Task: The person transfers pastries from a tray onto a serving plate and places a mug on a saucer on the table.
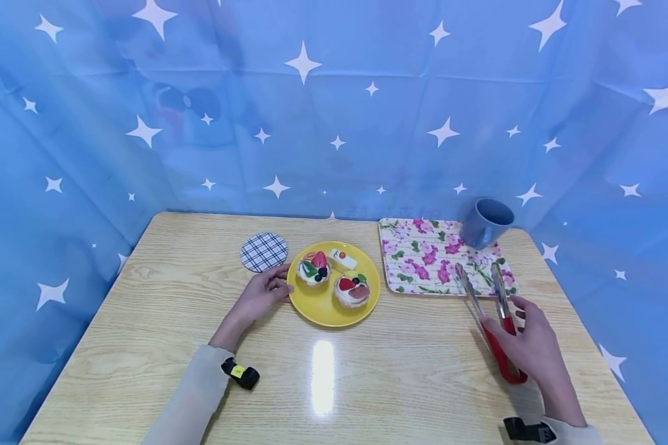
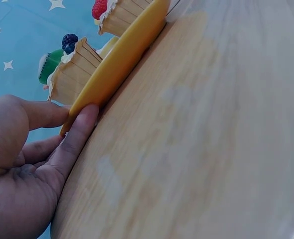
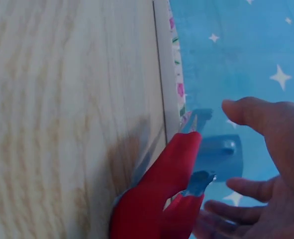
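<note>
My left hand point(image 1: 260, 296) pinches the near-left rim of a yellow plate point(image 1: 325, 314), with fingertips above and below the edge in the left wrist view. On the plate sit two fruit-topped cream tarts, one with a strawberry and blackberries point(image 1: 313, 268) and one beside it point(image 1: 352, 290). A small white cake slice point(image 1: 342, 259) lies behind them. Red-handled tongs point(image 1: 500, 357) lie with spread metal tips over the floral tray point(image 1: 403, 269). My right hand point(image 1: 534, 343) hovers around their handles, thumb and fingers spread apart, as the right wrist view point(image 3: 281, 149) shows.
A blue-grey mug point(image 1: 484, 225) stands at the tray's back right corner. Left of the plate lies a round checked coaster point(image 1: 264, 251). A blue curtain with white stars point(image 1: 334, 111) hangs around the wooden table point(image 1: 401, 377).
</note>
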The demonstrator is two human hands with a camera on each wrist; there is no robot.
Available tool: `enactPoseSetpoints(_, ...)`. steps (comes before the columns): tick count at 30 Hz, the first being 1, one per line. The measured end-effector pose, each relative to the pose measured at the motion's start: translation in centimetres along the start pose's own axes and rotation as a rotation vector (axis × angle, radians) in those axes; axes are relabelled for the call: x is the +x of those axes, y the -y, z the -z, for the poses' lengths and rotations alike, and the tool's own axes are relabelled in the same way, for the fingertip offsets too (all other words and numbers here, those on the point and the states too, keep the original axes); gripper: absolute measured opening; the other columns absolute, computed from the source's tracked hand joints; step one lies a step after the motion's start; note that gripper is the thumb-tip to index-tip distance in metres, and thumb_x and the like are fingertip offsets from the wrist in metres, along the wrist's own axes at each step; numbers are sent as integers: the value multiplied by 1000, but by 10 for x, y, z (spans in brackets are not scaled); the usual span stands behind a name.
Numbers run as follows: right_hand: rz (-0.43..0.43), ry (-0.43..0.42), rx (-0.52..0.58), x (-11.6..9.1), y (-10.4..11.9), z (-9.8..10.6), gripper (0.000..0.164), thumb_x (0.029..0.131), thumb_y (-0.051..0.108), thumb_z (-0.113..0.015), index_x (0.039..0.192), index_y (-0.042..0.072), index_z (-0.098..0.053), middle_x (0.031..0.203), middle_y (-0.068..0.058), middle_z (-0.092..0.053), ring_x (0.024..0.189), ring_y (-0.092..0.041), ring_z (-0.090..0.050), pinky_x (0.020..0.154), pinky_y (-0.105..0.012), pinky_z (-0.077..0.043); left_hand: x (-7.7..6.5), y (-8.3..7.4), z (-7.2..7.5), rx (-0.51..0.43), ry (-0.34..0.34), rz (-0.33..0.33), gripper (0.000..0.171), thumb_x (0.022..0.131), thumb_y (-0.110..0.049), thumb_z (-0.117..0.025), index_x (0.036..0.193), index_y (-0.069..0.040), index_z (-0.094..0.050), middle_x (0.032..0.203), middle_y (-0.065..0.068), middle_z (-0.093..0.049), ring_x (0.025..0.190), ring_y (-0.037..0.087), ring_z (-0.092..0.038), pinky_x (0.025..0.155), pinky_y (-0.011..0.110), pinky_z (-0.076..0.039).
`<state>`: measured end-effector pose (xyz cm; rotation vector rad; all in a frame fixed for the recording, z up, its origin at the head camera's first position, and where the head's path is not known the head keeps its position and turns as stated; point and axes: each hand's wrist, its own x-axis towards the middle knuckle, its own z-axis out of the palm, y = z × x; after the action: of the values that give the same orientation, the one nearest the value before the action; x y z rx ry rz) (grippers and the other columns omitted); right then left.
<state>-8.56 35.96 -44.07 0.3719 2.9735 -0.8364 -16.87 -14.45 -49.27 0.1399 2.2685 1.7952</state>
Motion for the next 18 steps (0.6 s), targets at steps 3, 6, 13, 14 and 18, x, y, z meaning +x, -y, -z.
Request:
enactPoseSetpoints(3, 19, -4, 10, 0, 1, 2, 98, 97, 56, -62, 159, -6, -20, 149, -42, -34, 125, -60, -44, 90, -71, -50, 0, 0, 0, -2, -4, 6, 59, 99, -6, -63, 155, -4, -43, 133, 20, -57, 101, 17, -63, 81, 24, -62)
enactPoseSetpoints(6, 47, -12, 20, 0, 2, 4, 96, 98, 54, -62, 160, -4, -19, 150, -42, -33, 126, -60, -44, 90, -71, -50, 2, 3, -1, -14, -7, 7, 59, 98, -8, -65, 154, -8, -45, 133, 17, -59, 101, 16, -64, 80, 23, -62)
enactPoseSetpoints(13, 116, -24, 60, 5, 12, 7, 93, 99, 54, -60, 163, 1, -18, 156, -37, -30, 136, -57, -38, 99, -74, -46, 3, 4, 0, -10, -5, 10, 59, 98, -7, -65, 153, -6, -46, 133, 18, -60, 101, 17, -65, 81, 25, -63)
enactPoseSetpoints(14, 124, -24, 68, 6, 13, 8, 92, 99, 54, -60, 163, 2, -18, 156, -37, -31, 136, -57, -38, 99, -74, -46, 3, 4, 1, -8, -4, 10, 59, 98, -7, -66, 153, -5, -46, 132, 19, -60, 101, 17, -66, 81, 25, -63)
enactPoseSetpoints(18, 162, -23, 84, 8, 16, 12, 90, 101, 52, -59, 164, 4, -17, 156, -35, -33, 136, -55, -39, 100, -74, -45, 1, -1, 3, -26, -6, 22, 59, 98, -7, -66, 153, -5, -46, 133, 20, -60, 104, 19, -67, 82, 27, -64)
